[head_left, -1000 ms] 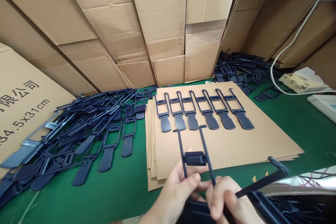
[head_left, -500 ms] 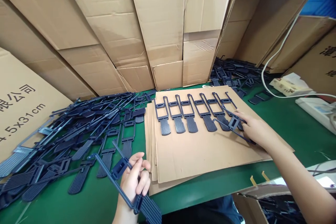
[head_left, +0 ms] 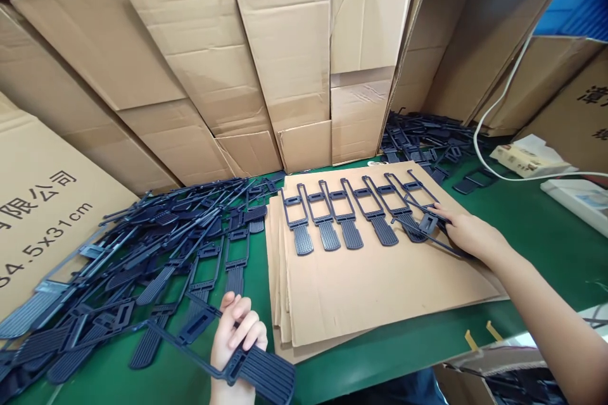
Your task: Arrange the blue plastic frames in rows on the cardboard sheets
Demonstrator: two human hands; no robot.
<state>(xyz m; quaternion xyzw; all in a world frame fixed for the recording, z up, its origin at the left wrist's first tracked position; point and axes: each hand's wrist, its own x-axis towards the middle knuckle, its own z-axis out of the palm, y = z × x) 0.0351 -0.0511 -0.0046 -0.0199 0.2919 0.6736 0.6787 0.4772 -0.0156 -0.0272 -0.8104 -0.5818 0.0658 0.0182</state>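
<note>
My left hand (head_left: 240,326), fingers curled, grips a dark blue plastic frame with a ribbed paddle (head_left: 270,374) above the green table's front edge. Its two long arms point up and left, and the paddle sticks out toward the lower right. My right hand (head_left: 470,234) is closed on another such frame (head_left: 428,223) at the right side of a cardboard stack (head_left: 361,291). That frame lies slantwise over the right end of a row of matching frames (head_left: 351,234), laid side by side with paddles toward me. The palm hides part of it.
On the left, a tangled heap of the same frames (head_left: 156,247) spreads over the green table (head_left: 513,215). More frames (head_left: 427,136) lie at the back right. Tall cardboard boxes (head_left: 289,44) stand behind. A white cable (head_left: 479,120) and a tissue pack (head_left: 525,155) are at right.
My left hand has turned and its fingers have closed further round the frame, whose arms now tilt lower to the left. My right hand stays near the row's right end. The view has tipped up slightly.
</note>
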